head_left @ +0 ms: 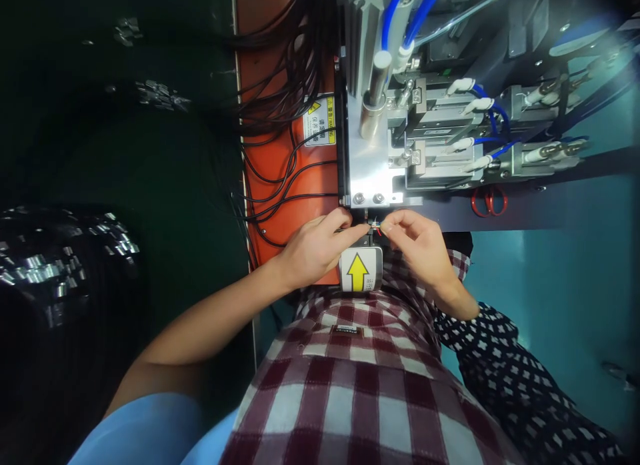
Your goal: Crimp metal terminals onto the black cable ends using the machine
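Thin red-and-white wires sit just off a smooth metal plate's 6 o'clock edge.
The right hand's grip clamps them; the left hand's I cannot tell. Around 7 o'clock, a glossy arrow label; at 3, round red scissor handles.

Orange surface: black cables, warning label | grey ledge: red scissors
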The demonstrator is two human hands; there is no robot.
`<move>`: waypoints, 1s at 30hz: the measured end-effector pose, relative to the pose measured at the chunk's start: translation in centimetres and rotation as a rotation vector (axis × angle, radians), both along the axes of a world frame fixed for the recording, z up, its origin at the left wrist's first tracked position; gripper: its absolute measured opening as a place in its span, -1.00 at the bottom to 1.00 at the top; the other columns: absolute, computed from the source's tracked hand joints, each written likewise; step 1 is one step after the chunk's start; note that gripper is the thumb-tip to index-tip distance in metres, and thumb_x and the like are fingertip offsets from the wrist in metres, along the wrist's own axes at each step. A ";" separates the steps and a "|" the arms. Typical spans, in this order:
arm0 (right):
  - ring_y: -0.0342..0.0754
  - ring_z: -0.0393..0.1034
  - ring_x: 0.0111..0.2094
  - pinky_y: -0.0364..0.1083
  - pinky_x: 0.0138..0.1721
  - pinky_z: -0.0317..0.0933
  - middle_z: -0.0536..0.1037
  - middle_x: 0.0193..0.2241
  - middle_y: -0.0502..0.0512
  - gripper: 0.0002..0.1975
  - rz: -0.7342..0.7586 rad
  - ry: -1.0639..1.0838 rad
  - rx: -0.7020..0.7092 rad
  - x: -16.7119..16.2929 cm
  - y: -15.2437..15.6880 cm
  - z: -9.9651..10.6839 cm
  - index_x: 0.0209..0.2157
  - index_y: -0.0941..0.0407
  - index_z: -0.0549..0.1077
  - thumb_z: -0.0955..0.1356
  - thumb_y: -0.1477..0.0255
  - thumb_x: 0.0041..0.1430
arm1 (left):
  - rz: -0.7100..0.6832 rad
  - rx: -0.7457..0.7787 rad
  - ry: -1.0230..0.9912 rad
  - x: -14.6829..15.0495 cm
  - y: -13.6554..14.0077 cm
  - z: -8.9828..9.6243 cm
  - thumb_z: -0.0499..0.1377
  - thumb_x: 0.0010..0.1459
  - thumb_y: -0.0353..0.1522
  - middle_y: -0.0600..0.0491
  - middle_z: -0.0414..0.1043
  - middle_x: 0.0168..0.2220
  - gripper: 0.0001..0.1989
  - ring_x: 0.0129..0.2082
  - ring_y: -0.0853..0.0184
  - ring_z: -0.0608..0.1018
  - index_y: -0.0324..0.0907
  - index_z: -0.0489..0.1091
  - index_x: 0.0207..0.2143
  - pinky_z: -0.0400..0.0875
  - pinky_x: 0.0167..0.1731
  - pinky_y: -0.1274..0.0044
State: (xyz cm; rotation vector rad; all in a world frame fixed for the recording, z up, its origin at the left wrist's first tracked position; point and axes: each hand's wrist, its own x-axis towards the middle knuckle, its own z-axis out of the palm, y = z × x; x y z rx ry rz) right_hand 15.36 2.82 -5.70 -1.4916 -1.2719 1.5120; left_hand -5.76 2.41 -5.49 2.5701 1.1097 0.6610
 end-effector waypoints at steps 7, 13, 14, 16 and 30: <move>-0.20 0.13 -0.58 -0.16 -0.54 0.03 0.35 -0.60 -0.07 -0.84 0.002 -0.008 0.001 0.1 -0.1 -0.1 -0.46 0.14 0.44 0.38 0.36 0.14 | 0.007 0.007 0.003 0.1 0.0 0.0 -0.04 0.33 -0.44 0.02 0.32 -0.30 -0.72 -0.32 0.38 0.45 -0.19 0.37 -0.01 0.42 -0.36 0.60; -0.18 0.18 -0.53 -0.14 -0.46 0.11 0.38 -0.55 -0.05 -0.85 0.008 -0.040 0.070 -0.1 -0.2 -0.3 -0.46 0.13 0.42 0.37 0.38 0.16 | -0.008 0.022 0.050 0.2 0.1 0.4 -0.03 0.32 -0.45 0.00 0.35 -0.31 -0.72 -0.35 0.37 0.45 -0.23 0.39 -0.02 0.41 -0.38 0.59; -0.17 0.20 -0.51 -0.13 -0.43 0.13 0.40 -0.53 -0.04 -0.86 0.005 -0.060 0.092 -0.1 -0.3 -0.3 -0.45 0.13 0.42 0.36 0.39 0.16 | -0.010 0.024 0.063 0.2 0.1 0.4 -0.03 0.32 -0.46 -0.01 0.35 -0.31 -0.72 -0.35 0.37 0.45 -0.23 0.40 -0.03 0.41 -0.38 0.58; -0.15 0.25 -0.47 -0.12 -0.39 0.16 0.42 -0.49 -0.01 -0.87 -0.001 -0.109 0.130 -0.2 -0.6 -0.4 -0.43 0.12 0.42 0.35 0.40 0.18 | -0.015 0.041 0.090 0.2 0.1 0.4 -0.04 0.31 -0.47 -0.02 0.37 -0.31 -0.72 -0.35 0.36 0.45 -0.24 0.40 -0.03 0.40 -0.39 0.57; -0.15 0.31 -0.55 -0.12 -0.50 0.22 0.49 -0.48 0.02 -0.82 -0.016 -0.105 -0.018 0.2 -0.7 0.0 -0.35 0.13 0.48 0.36 0.30 0.18 | -0.028 0.136 0.148 0.4 0.2 0.4 -0.04 0.34 -0.45 -0.01 0.40 -0.34 -0.74 -0.39 0.35 0.45 -0.25 0.40 -0.06 0.37 -0.41 0.54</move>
